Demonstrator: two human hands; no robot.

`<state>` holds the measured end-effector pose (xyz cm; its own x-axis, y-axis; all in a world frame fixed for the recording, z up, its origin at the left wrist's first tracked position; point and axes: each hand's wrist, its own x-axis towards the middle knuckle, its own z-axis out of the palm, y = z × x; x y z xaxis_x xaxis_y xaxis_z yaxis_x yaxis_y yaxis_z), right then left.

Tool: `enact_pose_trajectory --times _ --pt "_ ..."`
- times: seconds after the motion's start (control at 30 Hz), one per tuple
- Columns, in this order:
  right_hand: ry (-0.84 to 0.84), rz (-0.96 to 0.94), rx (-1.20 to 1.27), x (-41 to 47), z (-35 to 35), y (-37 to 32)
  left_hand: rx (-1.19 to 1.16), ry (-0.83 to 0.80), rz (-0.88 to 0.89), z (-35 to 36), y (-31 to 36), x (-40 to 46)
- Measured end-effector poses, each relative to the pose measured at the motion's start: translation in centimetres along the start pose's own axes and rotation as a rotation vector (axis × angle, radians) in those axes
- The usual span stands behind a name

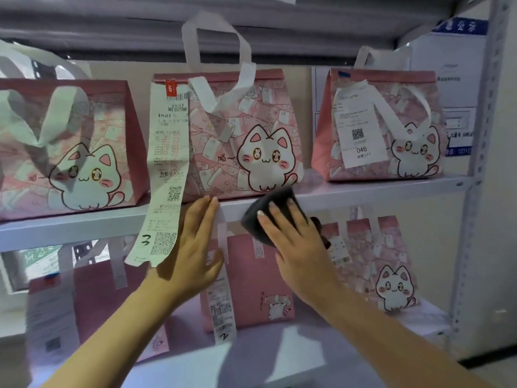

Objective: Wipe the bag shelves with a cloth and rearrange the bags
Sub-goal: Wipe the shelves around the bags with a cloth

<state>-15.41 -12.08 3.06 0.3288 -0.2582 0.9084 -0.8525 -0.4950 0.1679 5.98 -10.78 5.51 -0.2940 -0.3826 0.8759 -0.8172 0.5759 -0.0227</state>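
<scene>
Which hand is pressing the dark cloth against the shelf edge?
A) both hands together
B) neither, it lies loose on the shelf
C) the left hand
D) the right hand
D: the right hand presses the dark cloth on the shelf edge; the left hand is bare.

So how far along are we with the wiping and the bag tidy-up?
Done: three bags stand in a row on the upper shelf. In hand: the right hand presses the dark cloth on that shelf's front edge below the middle bag, while the left hand rests flat beside it. Left, probably: the lower shelf, whose bags look unevenly placed.
</scene>
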Motion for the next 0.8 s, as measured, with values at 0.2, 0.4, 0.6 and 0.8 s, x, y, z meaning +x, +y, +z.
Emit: enact_pose_trajectory --times 0.2,0.4,0.6,0.8 --pt "-0.033 -0.183 -0.03 0.7 0.5 -0.6 0.039 -0.046 -0.062 -1.6 -0.8 -0.4" --pt "0.007 -0.126 -0.068 0.0 0.2 0.5 0.034 -0.096 -0.113 -2.0 -1.0 -0.5" --pt "-0.028 -0.211 -0.076 1.3 1.2 -3.5 -0.08 -0.116 -0.118 -1.6 -0.9 -0.5" --pt "-0.05 -0.084 -0.166 -1.2 -0.3 2.3 0.074 -0.137 -0.142 -2.1 -0.8 -0.7"
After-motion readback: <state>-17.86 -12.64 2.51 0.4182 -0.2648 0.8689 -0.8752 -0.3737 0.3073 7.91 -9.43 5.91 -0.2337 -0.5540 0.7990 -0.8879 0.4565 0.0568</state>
